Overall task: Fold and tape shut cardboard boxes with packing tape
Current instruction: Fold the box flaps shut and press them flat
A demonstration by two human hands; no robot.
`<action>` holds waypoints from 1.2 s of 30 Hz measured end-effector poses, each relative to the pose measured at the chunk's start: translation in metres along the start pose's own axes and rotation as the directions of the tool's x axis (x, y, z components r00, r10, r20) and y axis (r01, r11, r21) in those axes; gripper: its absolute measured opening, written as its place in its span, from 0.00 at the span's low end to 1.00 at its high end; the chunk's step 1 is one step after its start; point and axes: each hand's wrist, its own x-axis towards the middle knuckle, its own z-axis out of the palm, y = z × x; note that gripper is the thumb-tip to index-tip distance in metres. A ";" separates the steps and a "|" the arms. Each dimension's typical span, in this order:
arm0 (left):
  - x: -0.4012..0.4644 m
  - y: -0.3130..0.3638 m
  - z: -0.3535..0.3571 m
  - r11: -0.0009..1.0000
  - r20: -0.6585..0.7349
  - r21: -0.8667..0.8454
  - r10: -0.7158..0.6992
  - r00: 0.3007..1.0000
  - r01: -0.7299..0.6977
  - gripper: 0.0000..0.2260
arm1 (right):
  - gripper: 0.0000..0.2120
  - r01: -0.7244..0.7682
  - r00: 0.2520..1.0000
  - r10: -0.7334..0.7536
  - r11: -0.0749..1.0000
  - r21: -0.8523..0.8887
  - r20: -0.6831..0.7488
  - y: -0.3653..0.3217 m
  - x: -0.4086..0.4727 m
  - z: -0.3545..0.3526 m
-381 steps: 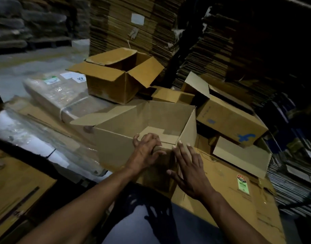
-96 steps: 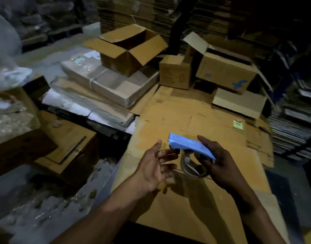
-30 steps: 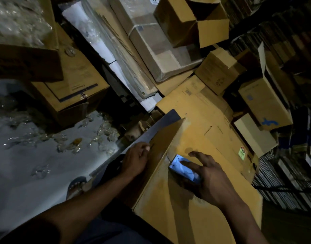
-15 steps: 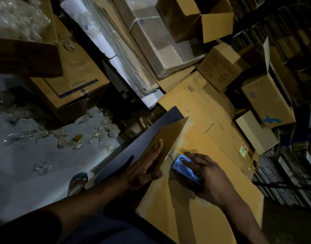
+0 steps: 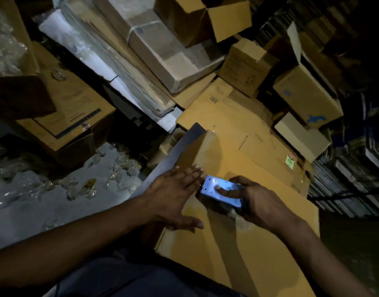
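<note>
A cardboard box (image 5: 208, 155) stands in front of me on a stack of flat cardboard (image 5: 270, 243). My right hand (image 5: 259, 202) grips a blue tape dispenser (image 5: 221, 189) and holds it against the box's top near its left edge, index finger laid along the dispenser. My left hand (image 5: 175, 194) lies flat with straight fingers on the box's edge, right beside the dispenser's nose. The tape roll under the dispenser is hidden by my right hand.
Open and assembled boxes (image 5: 205, 18) (image 5: 308, 97) crowd the back. A shrink-wrapped bundle of flat cartons (image 5: 163, 50) lies at the back left. Another carton (image 5: 66, 116) sits left, above a plastic-littered floor (image 5: 55, 189). Stacked flat cardboard (image 5: 345, 179) lines the right.
My left hand has slid right along the box's edge until its fingertips meet the dispenser. The dispenser has stayed pressed to the box top.
</note>
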 end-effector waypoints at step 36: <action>0.016 0.052 -0.019 0.878 0.250 0.479 -0.125 0.960 -0.011 0.60 | 0.22 0.040 0.979 -0.032 0.998 0.038 -0.200 0.073 -0.039 0.091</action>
